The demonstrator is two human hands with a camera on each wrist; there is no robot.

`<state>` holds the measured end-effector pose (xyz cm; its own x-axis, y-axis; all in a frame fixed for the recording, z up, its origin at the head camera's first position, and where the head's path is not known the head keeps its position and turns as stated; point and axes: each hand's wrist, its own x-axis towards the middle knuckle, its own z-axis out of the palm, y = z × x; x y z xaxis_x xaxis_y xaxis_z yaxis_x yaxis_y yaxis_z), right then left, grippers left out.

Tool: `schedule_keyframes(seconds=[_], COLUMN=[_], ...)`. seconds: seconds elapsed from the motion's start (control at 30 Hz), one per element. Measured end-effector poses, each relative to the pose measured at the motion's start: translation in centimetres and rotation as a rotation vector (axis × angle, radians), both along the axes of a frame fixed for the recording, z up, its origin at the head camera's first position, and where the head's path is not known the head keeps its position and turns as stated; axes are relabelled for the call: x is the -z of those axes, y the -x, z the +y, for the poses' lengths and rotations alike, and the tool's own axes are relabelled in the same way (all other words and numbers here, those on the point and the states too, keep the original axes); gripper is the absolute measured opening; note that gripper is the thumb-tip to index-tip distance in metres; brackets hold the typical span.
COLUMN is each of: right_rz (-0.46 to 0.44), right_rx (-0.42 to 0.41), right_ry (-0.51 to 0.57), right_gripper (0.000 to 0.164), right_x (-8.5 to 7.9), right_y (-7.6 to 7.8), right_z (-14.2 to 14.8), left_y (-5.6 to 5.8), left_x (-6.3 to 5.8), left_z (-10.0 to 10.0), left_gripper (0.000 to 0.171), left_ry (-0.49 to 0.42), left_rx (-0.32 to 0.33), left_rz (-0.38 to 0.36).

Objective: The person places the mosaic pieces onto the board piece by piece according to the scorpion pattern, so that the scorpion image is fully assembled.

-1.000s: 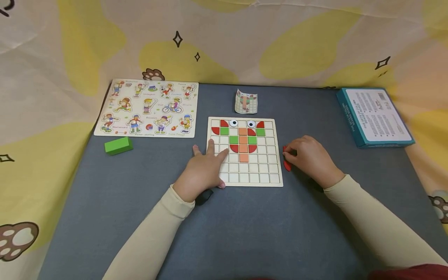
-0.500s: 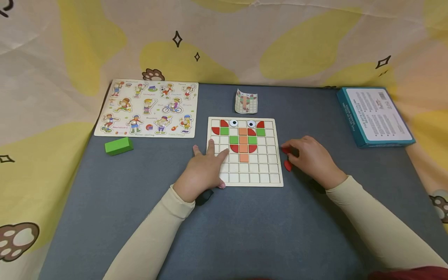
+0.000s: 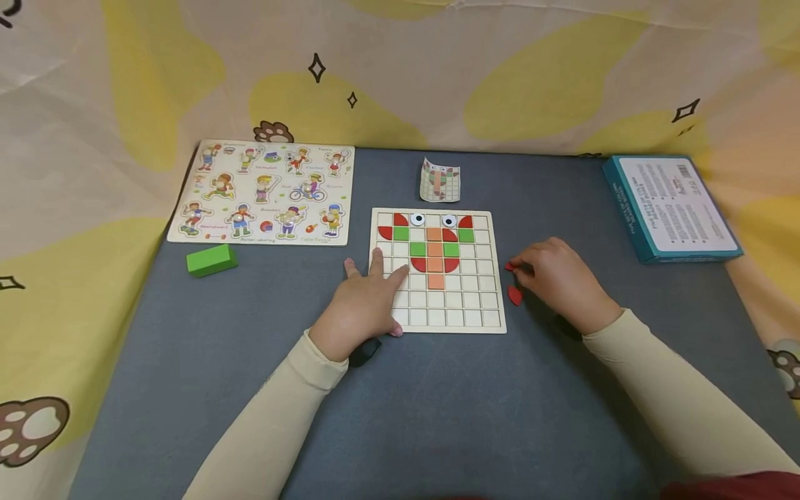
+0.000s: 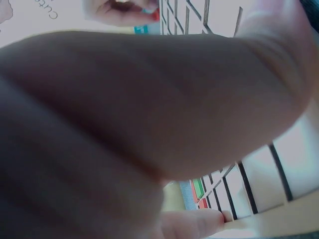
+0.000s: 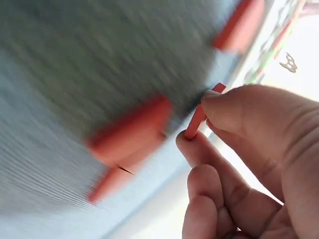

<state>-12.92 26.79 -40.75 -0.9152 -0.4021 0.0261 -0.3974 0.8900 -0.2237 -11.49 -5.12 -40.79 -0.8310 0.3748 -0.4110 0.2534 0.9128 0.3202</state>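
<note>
My left hand (image 3: 364,298) lies with spread fingers across the left side of a white grid board (image 3: 446,317), holding it flat; this hand nearly fills the left wrist view. On the board, red quarter-round pieces, green and orange squares and two round eye pieces (image 3: 448,221) form a pattern in the upper rows. Just off the board's right edge, my right hand (image 3: 559,283) pinches a small red piece (image 5: 195,122) between thumb and fingertips. Loose red pieces (image 3: 515,296) lie on the table below and beside those fingertips.
A small pattern card (image 3: 440,182) stands behind the board. To the left are a picture puzzle board (image 3: 261,229) and a green block (image 3: 212,262). A teal box (image 3: 678,205) occupies the back right, with a patterned cloth (image 3: 400,42) behind.
My right hand has shifted slightly away from me and to the right, and the red pieces by its fingertips show more apart. My left hand and the board keep their place.
</note>
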Motion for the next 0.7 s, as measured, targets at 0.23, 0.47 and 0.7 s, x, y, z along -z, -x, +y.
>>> schedule_keyframes(seconds=[0.23,0.47,0.7], right_rz=[0.034,0.027,0.11], right_rx=[-0.205,-0.358,-0.411], right_ry=[0.053,0.006,-0.044], right_gripper=[0.018,0.016,0.014], right_x=[-1.9,-0.9,0.0], right_y=[4.0,7.4,8.2], right_z=[-5.1,-11.1,-12.3], left_y=[0.0,0.1,0.0], left_x=[0.0,-0.2,-0.2], left_z=[0.0,-0.1,-0.2], left_gripper=[0.108,0.108,0.109], left_ry=[0.01,0.031,0.032], left_rx=[-0.001,0.004,0.012], left_rz=[-0.005,-0.024,-0.017])
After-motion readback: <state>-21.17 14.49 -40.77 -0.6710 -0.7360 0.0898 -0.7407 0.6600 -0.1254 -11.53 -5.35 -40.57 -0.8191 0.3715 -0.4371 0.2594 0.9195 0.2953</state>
